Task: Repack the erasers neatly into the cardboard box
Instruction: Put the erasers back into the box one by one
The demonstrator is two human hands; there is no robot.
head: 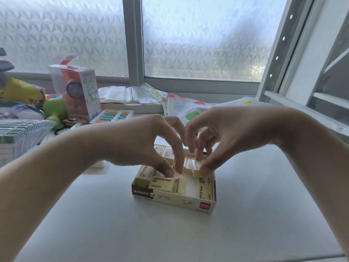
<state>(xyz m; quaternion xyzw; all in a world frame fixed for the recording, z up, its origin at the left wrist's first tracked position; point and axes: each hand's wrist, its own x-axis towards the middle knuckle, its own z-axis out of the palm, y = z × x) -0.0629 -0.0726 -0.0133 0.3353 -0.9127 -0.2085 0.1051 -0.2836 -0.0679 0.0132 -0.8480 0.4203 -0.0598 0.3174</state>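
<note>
A shallow cardboard box (175, 200) with a red logo on its front wall sits on the white table. Several cream erasers in clear wrappers lie inside it, some flat and some on edge. My left hand (151, 146) reaches down into the box and pinches an eraser (176, 183) near the front middle between thumb and forefinger. My right hand (217, 137) pinches another eraser (198, 168) at the box's right side, tilted on its end above the others. A bare strip of the box floor (191, 187) shows between the front erasers.
Behind the box lie patterned plastic bags (181, 106), a colourful abacus (113, 116), a toy in a clear package (79, 91) and a wire basket (20, 133) at the left. A frosted window spans the back; a white frame (294, 72) leans at the right.
</note>
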